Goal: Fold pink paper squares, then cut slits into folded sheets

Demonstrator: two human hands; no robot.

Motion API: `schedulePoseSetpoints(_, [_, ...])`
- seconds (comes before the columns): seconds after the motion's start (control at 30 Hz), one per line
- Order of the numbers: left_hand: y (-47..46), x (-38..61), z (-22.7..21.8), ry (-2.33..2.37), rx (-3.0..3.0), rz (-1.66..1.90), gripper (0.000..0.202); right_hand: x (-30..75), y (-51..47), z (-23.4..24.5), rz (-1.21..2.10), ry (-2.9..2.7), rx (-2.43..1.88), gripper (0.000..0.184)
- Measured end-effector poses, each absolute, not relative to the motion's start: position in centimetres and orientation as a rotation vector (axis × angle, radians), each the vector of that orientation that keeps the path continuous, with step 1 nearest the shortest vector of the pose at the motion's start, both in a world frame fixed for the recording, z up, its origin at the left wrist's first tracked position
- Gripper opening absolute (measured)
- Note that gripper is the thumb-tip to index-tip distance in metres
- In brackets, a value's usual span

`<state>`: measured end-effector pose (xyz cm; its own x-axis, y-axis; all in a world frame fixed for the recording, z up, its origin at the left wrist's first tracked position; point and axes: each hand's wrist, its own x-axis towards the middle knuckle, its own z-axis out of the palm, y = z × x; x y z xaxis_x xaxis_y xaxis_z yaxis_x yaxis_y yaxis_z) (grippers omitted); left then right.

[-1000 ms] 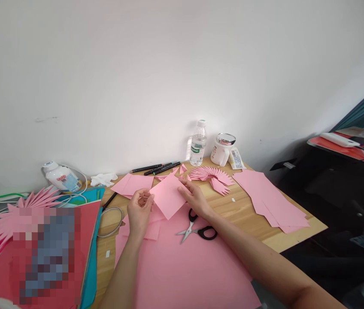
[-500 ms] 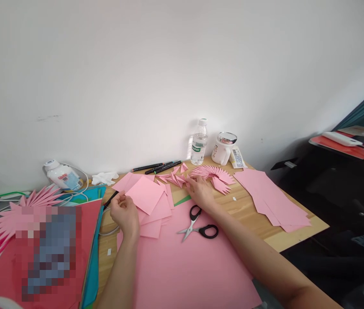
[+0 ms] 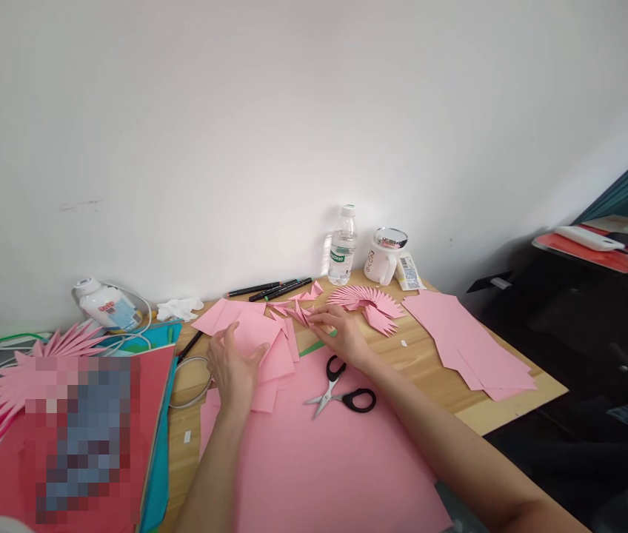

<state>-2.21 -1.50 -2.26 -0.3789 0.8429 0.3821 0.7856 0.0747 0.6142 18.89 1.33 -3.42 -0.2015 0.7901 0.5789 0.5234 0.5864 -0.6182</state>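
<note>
My left hand [image 3: 232, 370] lies with fingers spread on a stack of pink paper squares [image 3: 269, 349] on the wooden table [image 3: 441, 385]. My right hand [image 3: 341, 333] reaches past them, fingers stretched out, touching a cluster of small folded pink paper pieces [image 3: 295, 309]. Just beyond it lies a fanned pink paper shape [image 3: 369, 302]. Black-handled scissors [image 3: 341, 391] rest on a large pink sheet [image 3: 325, 459] below my right wrist.
A water bottle [image 3: 341, 247], a white mug [image 3: 385, 257] and black markers [image 3: 269, 289] stand along the wall. More pink sheets [image 3: 469, 342] lie at the right. Red and teal paper [image 3: 147, 414], a glue bottle [image 3: 104, 305] and spiky pink cutouts [image 3: 41, 355] fill the left.
My left hand put the pink square down on the stack and now rests open on it. My right hand left the square and moved to the small folded pieces.
</note>
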Motion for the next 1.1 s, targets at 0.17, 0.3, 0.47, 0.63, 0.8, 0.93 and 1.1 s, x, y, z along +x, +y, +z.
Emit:
schedulePoseSetpoints(0.17, [-1.5, -2.5, -2.5, 2.173, 1.679, 1.394, 0.047, 17.9, 0.0, -2.7, 0.766, -1.992, -0.903, 0.032])
schedulePoseSetpoints(0.3, [-1.2, -2.7, -2.4, 2.124, 1.545, 1.603, 0.042, 17.5, -0.4, -3.3, 0.805, -2.066, -0.932, 0.058])
schedulePoseSetpoints(0.47, [-1.0, -2.5, -1.9, 1.88, 1.284, 1.923, 0.05, 17.4, -0.4, -3.8, 0.826, -2.144, -0.95, 0.059])
schedulePoseSetpoints(0.63, [-1.0, -1.5, -1.4, 1.526, 1.053, 2.004, 0.061, 17.5, -0.5, -3.7, 0.79, -2.21, -0.962, 0.056])
schedulePoseSetpoints(0.8, [-1.2, -1.0, -1.8, 1.603, 1.062, 1.794, 0.05, 17.5, -0.3, -4.0, 0.741, -2.256, -0.941, 0.056])
schedulePoseSetpoints(0.93, [-1.1, -1.6, -2.3, 1.713, 1.041, 1.694, 0.042, 17.1, -0.2, -3.9, 0.749, -2.223, -0.913, 0.051])
schedulePoseSetpoints(1.1, [-0.6, -2.8, -3.0, 1.736, 0.952, 1.808, 0.036, 19.0, -1.3, -1.1, 0.999, -1.954, -0.851, 0.022])
